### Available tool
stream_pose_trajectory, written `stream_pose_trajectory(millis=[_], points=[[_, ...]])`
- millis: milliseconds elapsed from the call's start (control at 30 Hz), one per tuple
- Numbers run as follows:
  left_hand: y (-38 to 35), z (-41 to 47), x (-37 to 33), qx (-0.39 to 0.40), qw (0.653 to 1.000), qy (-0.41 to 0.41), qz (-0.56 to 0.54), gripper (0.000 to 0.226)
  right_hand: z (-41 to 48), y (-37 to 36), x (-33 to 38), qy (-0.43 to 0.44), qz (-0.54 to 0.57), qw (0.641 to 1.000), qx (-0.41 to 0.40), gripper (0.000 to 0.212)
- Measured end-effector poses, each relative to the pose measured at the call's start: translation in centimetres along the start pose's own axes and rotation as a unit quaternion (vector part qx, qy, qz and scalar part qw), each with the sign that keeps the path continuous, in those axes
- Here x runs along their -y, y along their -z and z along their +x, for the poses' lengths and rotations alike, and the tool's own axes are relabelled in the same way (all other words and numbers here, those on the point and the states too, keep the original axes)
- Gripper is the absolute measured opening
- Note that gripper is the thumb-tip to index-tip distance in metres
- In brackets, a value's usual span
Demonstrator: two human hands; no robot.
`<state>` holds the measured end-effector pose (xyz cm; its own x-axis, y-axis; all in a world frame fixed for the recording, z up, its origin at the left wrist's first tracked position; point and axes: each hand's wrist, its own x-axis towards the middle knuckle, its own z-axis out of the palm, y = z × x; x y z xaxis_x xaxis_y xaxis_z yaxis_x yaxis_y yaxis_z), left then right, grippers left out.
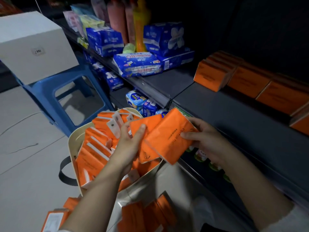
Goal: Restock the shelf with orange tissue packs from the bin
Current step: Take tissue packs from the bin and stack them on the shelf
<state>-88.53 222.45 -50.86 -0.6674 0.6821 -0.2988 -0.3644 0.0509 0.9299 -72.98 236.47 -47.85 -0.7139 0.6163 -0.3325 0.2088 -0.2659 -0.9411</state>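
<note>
Both hands hold orange tissue packs [167,136] just above the bin [75,138]: left hand [132,141] fingers curled on one, right hand [205,139] fingers clamping another, likely bunching them to carry to the shelf [234,114] beyond the bin

Bare shelf [209,104] front, orange packs [250,81] behind (blue packs [138,64] leftward)

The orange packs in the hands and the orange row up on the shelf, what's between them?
Only bare dark shelf lies between the held packs and the shelved row, in the head view.
</note>
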Motion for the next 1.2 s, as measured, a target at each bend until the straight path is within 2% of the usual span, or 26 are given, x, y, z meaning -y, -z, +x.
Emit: stream_pose_trajectory(millis=[133, 333, 500, 667, 767, 900, 967, 1033, 1200], points=[[0.8, 0.5, -0.4, -0.077, 0.995, 0.006, -0.067, 0.042, 0.4, 0.1, -0.2, 0.011, 0.061, 0.996, -0.064, 0.038], [1.8, 0.1, -0.6, -0.127, 0.99, 0.009, -0.059, 0.05, 0.3, 0.0, 0.1, 0.008, 0.095, 0.99, -0.108, 0.029], [2.2, -0.3, -0.7, -0.12, 0.992, 0.006, -0.033, 0.051, 0.1, -0.3, 0.1, 0.015, 0.098, 0.986, -0.131, 0.038], [2.2, -0.3, -0.8, -0.126, 0.991, 0.001, -0.05, 0.046, 0.7, -0.3, 1.5, 0.069, 0.084, 0.969, -0.222, 0.055], [1.9, 0.1, -0.7, -0.12, 0.99, -0.005, -0.068, 0.043, 1.6, 0.6, 3.7, 0.121, -0.002, 0.955, -0.27, 0.048], [1.2, 1.1, -0.5, -0.068, 0.992, 0.02, -0.103, 0.031, 4.2, 2.7, 8.1, 0.183, -0.164, 0.932, -0.265, 0.045], [0.8, 1.8, -0.5, -0.05, 0.99, 0.035, -0.124, 0.026, 5.8, 3.7, 10.0, 0.191, -0.346, 0.879, -0.269, 0.043], [0.6, 2.5, -0.4, -0.047, 0.988, 0.039, -0.139, 0.025, 7.6, 4.5, 11.0, 0.177, -0.475, 0.82, -0.267, 0.049], [0.3, 3.7, 0.1, -0.051, 0.983, 0.043, -0.172, 0.035, 12.3, 5.4, 11.0, 0.148, -0.595, 0.749, -0.251, 0.061]])
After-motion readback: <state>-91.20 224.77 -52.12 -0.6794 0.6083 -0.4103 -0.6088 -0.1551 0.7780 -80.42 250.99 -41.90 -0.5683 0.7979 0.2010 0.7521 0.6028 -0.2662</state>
